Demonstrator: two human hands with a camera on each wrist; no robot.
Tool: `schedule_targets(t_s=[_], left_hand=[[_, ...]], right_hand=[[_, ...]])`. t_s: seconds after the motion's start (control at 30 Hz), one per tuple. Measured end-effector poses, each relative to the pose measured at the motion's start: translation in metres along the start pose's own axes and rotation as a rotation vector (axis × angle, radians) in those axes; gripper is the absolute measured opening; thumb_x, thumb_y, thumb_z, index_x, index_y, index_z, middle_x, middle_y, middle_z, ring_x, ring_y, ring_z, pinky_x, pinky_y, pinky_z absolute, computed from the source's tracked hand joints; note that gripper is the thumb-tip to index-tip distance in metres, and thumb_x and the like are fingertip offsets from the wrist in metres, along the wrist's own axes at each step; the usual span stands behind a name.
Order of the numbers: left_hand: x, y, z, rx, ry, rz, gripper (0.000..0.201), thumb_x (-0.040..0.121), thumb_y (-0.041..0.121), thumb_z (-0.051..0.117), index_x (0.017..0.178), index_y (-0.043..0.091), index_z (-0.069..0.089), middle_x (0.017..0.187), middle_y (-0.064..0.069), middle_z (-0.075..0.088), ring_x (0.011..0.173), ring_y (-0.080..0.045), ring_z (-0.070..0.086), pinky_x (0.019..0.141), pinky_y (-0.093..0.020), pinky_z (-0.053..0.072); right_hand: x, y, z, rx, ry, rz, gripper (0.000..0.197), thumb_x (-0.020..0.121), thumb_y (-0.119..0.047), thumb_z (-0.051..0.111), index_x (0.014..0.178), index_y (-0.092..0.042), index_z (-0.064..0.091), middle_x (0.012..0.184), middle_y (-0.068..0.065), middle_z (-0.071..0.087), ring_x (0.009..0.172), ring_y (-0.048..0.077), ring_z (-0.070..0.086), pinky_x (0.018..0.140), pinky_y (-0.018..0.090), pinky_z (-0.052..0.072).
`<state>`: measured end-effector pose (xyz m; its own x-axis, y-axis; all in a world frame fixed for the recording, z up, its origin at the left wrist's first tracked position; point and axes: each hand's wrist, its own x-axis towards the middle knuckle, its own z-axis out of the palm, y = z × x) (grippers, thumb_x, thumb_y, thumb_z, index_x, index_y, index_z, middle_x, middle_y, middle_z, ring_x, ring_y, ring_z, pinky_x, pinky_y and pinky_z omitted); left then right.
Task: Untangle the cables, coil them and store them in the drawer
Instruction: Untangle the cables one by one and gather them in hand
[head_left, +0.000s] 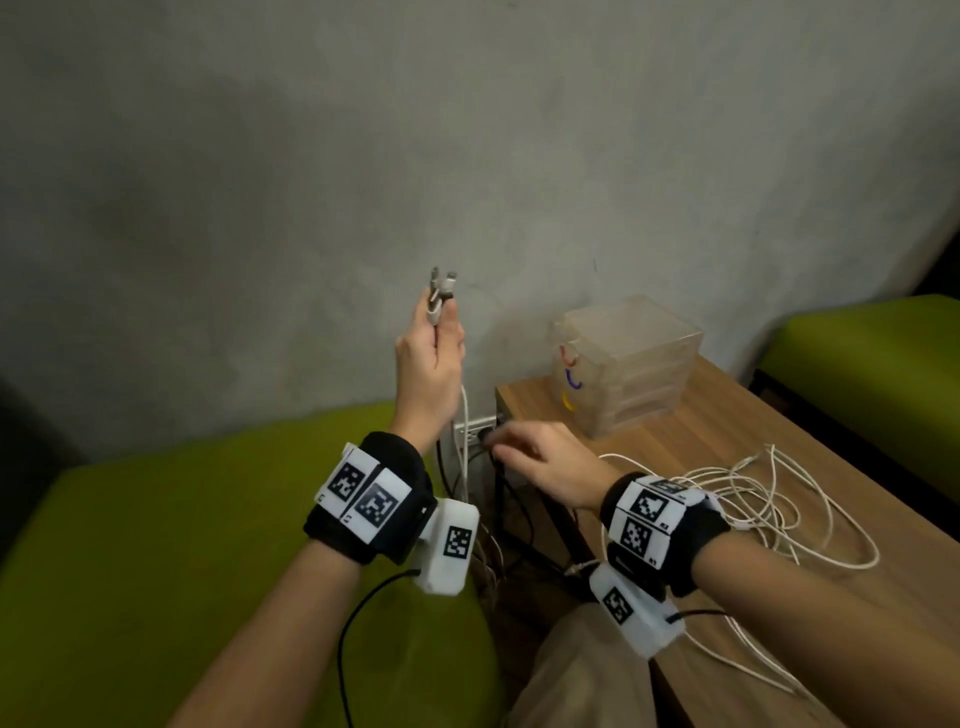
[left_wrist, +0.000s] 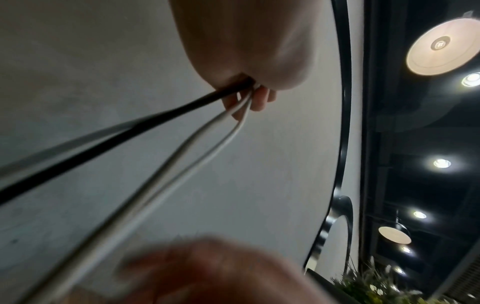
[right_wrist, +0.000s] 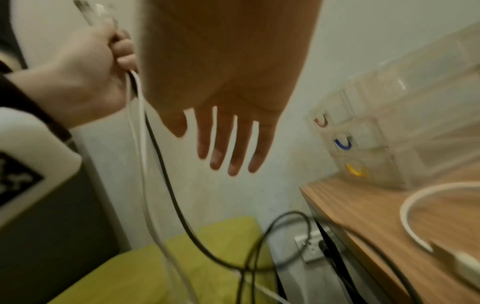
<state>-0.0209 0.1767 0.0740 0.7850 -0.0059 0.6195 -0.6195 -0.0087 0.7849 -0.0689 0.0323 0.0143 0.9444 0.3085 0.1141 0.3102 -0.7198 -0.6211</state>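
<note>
Pinching a bunch of cable ends, the left hand (head_left: 429, 364) is holding them up against the wall, plugs (head_left: 439, 291) poking above its grip. White and black cables (right_wrist: 145, 164) are hanging from that fist, down past the sofa (head_left: 182, 545). The right hand (head_left: 540, 460) is hovering beside the drawers (head_left: 626, 364) with fingers straight and released, grasping nothing. More white cable (head_left: 753, 499) is lying in a loose heap on the surface (head_left: 727, 431), in front of the drawers.

These cables are looking light, limp and smooth, so they are likely to slip and kink; taking hold just below the plugs and running the free hand down each strand seems the safest way to separate them.

Only the right wrist view is showing the open palm and the black cable looping down toward a wall socket (right_wrist: 310, 246) below the drawers. Only the left wrist view is showing three strands leaving the fist (left_wrist: 241, 47) side by side. Only the head view is showing the heap.
</note>
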Motion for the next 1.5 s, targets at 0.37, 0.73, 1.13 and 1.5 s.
schedule_targets(t_s=[0.37, 0.73, 1.13, 1.5], left_hand=[[-0.007, 0.019, 0.034, -0.101, -0.097, -0.073, 0.028, 0.099, 0.026, 0.029, 0.072, 0.023, 0.036, 0.044, 0.013, 0.04, 0.037, -0.002, 0.031, 0.038, -0.02, 0.029], [-0.017, 0.005, 0.048, -0.114, -0.169, -0.1, 0.025, 0.093, 0.034, 0.033, 0.092, 0.011, 0.042, 0.054, 0.013, 0.039, 0.043, -0.003, 0.033, 0.044, -0.018, 0.029], [0.004, 0.024, 0.032, -0.239, -0.079, -0.068, 0.025, 0.097, 0.029, 0.029, 0.078, 0.019, 0.044, 0.045, 0.015, 0.032, 0.041, 0.0, 0.026, 0.04, -0.014, 0.025], [-0.029, -0.005, 0.056, -0.059, -0.258, -0.129, 0.022, 0.094, 0.032, 0.033, 0.073, 0.028, 0.04, 0.053, 0.014, 0.037, 0.046, -0.002, 0.031, 0.049, -0.024, 0.028]], right_hand=[[-0.003, -0.012, 0.007, 0.008, -0.073, -0.015, 0.027, 0.098, -0.018, 0.04, 0.091, 0.0, 0.06, 0.092, 0.016, 0.068, 0.085, 0.026, 0.063, 0.074, 0.03, 0.046], [-0.004, -0.001, -0.025, 0.067, 0.094, -0.039, 0.037, 0.089, -0.04, 0.05, 0.112, -0.012, 0.056, 0.105, 0.008, 0.066, 0.093, 0.019, 0.062, 0.084, 0.039, 0.052], [-0.027, 0.012, 0.019, 0.065, 0.044, 0.056, 0.027, 0.1, -0.025, 0.034, 0.075, -0.019, 0.041, 0.071, 0.01, 0.054, 0.065, 0.025, 0.053, 0.065, 0.037, 0.041], [-0.048, 0.07, -0.008, -0.286, -0.267, 0.296, 0.036, 0.081, -0.009, 0.057, 0.117, -0.011, 0.053, 0.111, 0.011, 0.061, 0.099, 0.025, 0.058, 0.088, 0.039, 0.05]])
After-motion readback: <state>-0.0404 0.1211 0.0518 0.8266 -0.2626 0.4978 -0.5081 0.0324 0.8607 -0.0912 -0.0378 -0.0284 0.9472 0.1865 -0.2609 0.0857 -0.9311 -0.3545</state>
